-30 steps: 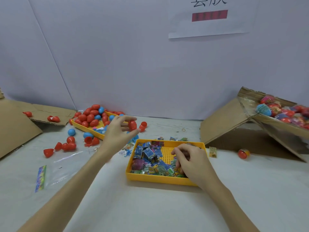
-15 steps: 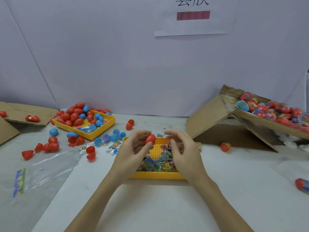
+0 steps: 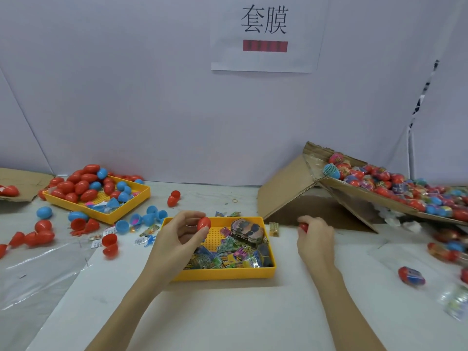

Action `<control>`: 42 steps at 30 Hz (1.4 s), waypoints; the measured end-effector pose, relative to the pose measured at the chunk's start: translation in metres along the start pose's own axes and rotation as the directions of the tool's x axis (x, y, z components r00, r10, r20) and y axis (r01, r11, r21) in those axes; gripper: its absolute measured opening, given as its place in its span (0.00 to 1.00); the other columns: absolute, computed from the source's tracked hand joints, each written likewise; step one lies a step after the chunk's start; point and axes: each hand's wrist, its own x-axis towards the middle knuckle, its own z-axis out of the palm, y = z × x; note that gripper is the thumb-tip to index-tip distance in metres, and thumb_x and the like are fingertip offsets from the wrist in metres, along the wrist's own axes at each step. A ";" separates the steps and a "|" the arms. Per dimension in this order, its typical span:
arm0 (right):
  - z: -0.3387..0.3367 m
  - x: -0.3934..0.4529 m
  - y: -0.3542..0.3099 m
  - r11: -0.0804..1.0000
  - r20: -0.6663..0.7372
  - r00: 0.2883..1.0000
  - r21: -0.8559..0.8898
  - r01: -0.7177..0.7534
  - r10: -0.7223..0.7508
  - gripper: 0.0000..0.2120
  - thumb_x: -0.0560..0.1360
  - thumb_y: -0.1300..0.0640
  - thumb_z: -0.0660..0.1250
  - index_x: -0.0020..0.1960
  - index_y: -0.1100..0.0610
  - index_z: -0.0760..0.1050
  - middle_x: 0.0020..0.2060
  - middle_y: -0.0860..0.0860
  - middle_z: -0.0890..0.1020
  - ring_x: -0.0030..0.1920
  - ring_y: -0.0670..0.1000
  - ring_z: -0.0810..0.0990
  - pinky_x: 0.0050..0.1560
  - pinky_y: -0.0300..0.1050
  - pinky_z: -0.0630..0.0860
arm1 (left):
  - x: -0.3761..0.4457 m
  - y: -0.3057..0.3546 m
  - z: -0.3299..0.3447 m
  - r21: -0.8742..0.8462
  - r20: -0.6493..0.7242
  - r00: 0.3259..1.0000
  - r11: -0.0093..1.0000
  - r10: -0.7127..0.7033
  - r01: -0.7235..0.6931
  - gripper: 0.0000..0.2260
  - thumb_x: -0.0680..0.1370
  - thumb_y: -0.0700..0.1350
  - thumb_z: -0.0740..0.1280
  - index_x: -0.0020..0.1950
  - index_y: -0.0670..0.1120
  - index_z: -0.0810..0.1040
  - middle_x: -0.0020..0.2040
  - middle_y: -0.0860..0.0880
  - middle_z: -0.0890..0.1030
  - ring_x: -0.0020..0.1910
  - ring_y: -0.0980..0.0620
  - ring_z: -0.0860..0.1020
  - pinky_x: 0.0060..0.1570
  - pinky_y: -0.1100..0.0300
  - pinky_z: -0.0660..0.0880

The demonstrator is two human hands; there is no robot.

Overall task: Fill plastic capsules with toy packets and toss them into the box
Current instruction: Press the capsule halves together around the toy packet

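- The left hand [image 3: 177,239] pinches a red capsule half [image 3: 204,223] between thumb and fingertips, above the near yellow tray [image 3: 222,273]; the half sits clear of the tray floor, its open side not readable from the head view
- The right hand [image 3: 315,236] is curled round a second red piece [image 3: 302,226], only a sliver of which shows by the thumb; it hangs over the counter [image 3: 228,312] between the near tray and the cardboard box [image 3: 286,191]; whether a packet is already inside that piece cannot be told
- The near tray holds a heap of toy packets [image 3: 228,254] along its front and right side, with bare yellow grid showing at the back; by my reading plenty of filling stock is left
- The far yellow tray [image 3: 101,214] on the left carries many red and blue capsules [image 3: 81,183], and more halves lie scattered on the counter around it; so a large share of the capsules is not yet filled
- The box on the right already holds a thick layer of finished capsules [image 3: 379,181], several wrapped in printed film; a few wrapped ones lie loose on the counter at the far right edge
- Judgement: the work is well under way yet far from over; for this capsule the two halves are apart, one in each hand, so loading or closing and the toss into the box remain
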 end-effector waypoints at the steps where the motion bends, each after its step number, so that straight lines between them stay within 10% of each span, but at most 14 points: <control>1: -0.002 -0.003 -0.004 0.996 -0.019 0.998 0.063 0.058 -0.057 0.17 0.82 0.62 0.67 0.70 0.57 0.76 0.65 0.56 0.79 0.65 0.56 0.75 0.62 0.48 0.75 | 0.000 0.000 -0.001 0.001 0.000 1.000 1.000 -0.003 0.003 0.12 0.79 0.42 0.72 0.61 0.52 0.79 0.55 0.52 0.84 0.53 0.53 0.84 0.49 0.65 0.81; 8: -0.057 0.021 -0.068 0.830 -0.502 0.800 0.252 0.498 -0.328 0.17 0.80 0.64 0.69 0.67 0.56 0.77 0.60 0.52 0.82 0.60 0.51 0.79 0.64 0.46 0.76 | 0.003 -0.003 -0.002 0.017 0.002 1.000 1.000 -0.019 0.019 0.13 0.78 0.44 0.73 0.61 0.54 0.79 0.55 0.53 0.84 0.52 0.53 0.84 0.47 0.66 0.81; 15: -0.060 0.058 -0.075 0.947 -0.325 0.898 0.020 0.320 -0.297 0.23 0.82 0.65 0.64 0.77 0.60 0.69 0.78 0.57 0.68 0.79 0.56 0.64 0.80 0.52 0.59 | 0.005 -0.004 -0.002 0.015 0.009 0.998 0.998 -0.058 0.058 0.14 0.79 0.42 0.71 0.62 0.55 0.79 0.58 0.54 0.82 0.54 0.53 0.83 0.44 0.69 0.80; 21: 0.002 -0.025 -0.079 0.727 -0.160 0.832 0.417 0.545 -0.531 0.15 0.82 0.64 0.66 0.67 0.55 0.80 0.55 0.47 0.86 0.56 0.40 0.83 0.58 0.31 0.76 | 0.006 -0.002 -0.007 -0.102 0.035 0.991 0.986 -0.126 0.129 0.16 0.77 0.42 0.74 0.62 0.57 0.80 0.59 0.55 0.82 0.53 0.57 0.84 0.45 0.67 0.81; 26: 0.037 -0.058 -0.084 0.677 0.070 0.744 0.477 0.560 -0.665 0.20 0.81 0.58 0.70 0.72 0.52 0.76 0.58 0.46 0.84 0.55 0.42 0.82 0.60 0.41 0.79 | 0.005 -0.002 -0.006 -0.089 0.034 0.997 0.994 -0.062 0.065 0.13 0.77 0.44 0.74 0.61 0.54 0.80 0.53 0.58 0.85 0.52 0.60 0.84 0.47 0.66 0.81; 32: 0.046 -0.070 -0.088 0.700 0.014 0.770 0.427 0.572 -0.638 0.27 0.75 0.45 0.75 0.70 0.53 0.76 0.58 0.47 0.82 0.56 0.44 0.80 0.60 0.38 0.76 | 0.003 0.001 -0.006 -0.145 0.116 0.991 0.986 -0.062 0.078 0.12 0.79 0.51 0.68 0.60 0.50 0.79 0.49 0.53 0.87 0.50 0.54 0.86 0.45 0.66 0.81; 38: 0.050 -0.074 -0.090 0.735 -0.062 0.797 0.349 0.581 -0.601 0.13 0.77 0.50 0.75 0.58 0.55 0.80 0.49 0.48 0.80 0.50 0.47 0.78 0.51 0.41 0.74 | 0.002 0.003 -0.004 -0.173 0.175 0.984 0.984 -0.020 0.051 0.10 0.81 0.47 0.68 0.60 0.46 0.81 0.50 0.48 0.87 0.50 0.49 0.86 0.50 0.59 0.83; 42: 0.048 -0.075 -0.092 0.714 -0.061 0.779 0.362 0.599 -0.624 0.14 0.76 0.51 0.76 0.58 0.53 0.79 0.46 0.46 0.79 0.44 0.44 0.76 0.50 0.27 0.66 | 0.002 0.004 -0.005 -0.150 0.096 0.995 0.989 0.022 -0.008 0.08 0.79 0.45 0.73 0.58 0.49 0.82 0.51 0.51 0.86 0.52 0.52 0.85 0.52 0.59 0.82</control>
